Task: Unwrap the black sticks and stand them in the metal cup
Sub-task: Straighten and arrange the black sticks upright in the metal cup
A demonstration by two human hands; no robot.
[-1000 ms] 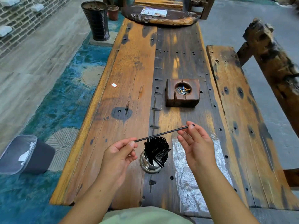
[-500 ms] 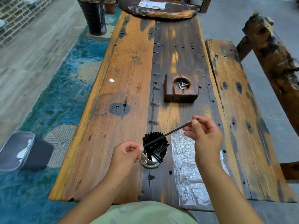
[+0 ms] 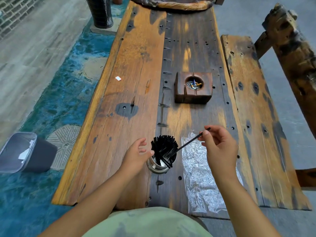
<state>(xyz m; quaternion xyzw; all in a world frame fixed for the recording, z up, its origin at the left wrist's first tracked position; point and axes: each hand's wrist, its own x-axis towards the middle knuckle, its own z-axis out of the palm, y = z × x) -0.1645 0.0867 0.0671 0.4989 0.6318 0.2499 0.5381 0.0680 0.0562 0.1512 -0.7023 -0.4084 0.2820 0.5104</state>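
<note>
A metal cup (image 3: 154, 165) stands near the table's front edge and holds several black sticks (image 3: 163, 144) fanned upright. My right hand (image 3: 219, 147) pinches one more black stick (image 3: 189, 142) near its upper end; the stick slants down to the left, with its lower end in the cup among the others. My left hand (image 3: 136, 153) hovers just left of the cup with relaxed fingers, holding nothing, its thumb tip close to the sticks. A crumpled clear plastic wrapper (image 3: 200, 175) lies flat on the table right of the cup.
A wooden ashtray block (image 3: 181, 93) with cigarette butts sits farther back on the long wooden table (image 3: 130, 86). A grey bin (image 3: 39, 156) with paper scraps stands on the floor at left. A bench plank (image 3: 248, 93) runs along the right. A dark vase (image 3: 100, 12) stands at the far left.
My left hand let go of the stick's lower end and opened beside the cup. My right hand tilted the stick steeper and lowered its tip into the cup.
</note>
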